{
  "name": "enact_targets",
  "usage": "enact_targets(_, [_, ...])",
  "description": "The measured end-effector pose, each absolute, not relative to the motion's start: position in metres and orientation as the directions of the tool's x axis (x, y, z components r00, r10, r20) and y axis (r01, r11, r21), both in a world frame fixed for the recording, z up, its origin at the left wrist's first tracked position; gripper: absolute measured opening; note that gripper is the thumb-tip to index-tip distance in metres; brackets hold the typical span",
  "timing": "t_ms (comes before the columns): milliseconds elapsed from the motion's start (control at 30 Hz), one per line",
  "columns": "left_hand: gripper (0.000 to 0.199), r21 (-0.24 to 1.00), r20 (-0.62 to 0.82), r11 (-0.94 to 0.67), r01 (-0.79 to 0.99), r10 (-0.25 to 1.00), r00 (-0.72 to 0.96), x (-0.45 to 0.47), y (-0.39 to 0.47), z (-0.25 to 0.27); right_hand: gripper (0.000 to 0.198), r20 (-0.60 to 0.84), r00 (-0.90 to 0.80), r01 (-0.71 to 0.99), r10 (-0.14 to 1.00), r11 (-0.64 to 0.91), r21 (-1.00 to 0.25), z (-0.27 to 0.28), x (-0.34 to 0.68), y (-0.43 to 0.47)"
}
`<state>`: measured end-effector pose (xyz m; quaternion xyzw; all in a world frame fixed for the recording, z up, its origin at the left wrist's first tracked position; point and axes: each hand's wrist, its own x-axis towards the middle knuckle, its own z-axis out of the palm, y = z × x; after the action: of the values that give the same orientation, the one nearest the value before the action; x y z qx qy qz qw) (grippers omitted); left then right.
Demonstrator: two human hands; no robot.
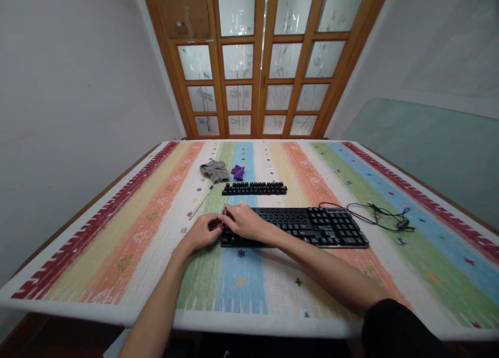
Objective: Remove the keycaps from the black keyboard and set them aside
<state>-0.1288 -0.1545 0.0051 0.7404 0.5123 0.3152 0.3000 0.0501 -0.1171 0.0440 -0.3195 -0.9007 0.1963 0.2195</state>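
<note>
L hand (203, 230) and R hand (245, 221) are brought together just left of frame ctr., fingertips meeting w/ fingers bent; whether anything small is pinched btwn them can't be told. Below the R hand and forearm, a black keyboard (325, 227) is seen from ctr. to right of ctr., flat on a striped surface (148, 254). It'd prob. handle as stiff, fairly light, smooth plastic, best gripped by its short ends or long edges; its keys are likely easily knocked. Its L end is part-hidden by the hands, and key legends can't be read. Just above it in frame, black keycaps (255, 189) are lined up; toothbrush (200, 203), grey cloth (213, 171) and purple cloth (237, 172) are seen upper left of ctr., a looped cable (401, 224) at right. R sleeve (397, 329) is cut off, lower right.
</note>
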Motion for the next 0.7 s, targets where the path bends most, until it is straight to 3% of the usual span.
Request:
enact_targets(467, [0.023,0.819,0.098,-0.229,0.526,0.959,0.265,-0.132,-0.152,0.003,0.033,0.027,-0.656,0.462,0.755,0.429,-0.776,0.035,0.043,-0.069])
enact_targets(700, [0.030,0.823,0.133,-0.235,0.518,0.965,0.227,-0.129,-0.154,0.008,0.027,0.123,-0.672,0.363,0.730,0.469,-0.805,0.045,0.051,-0.071])
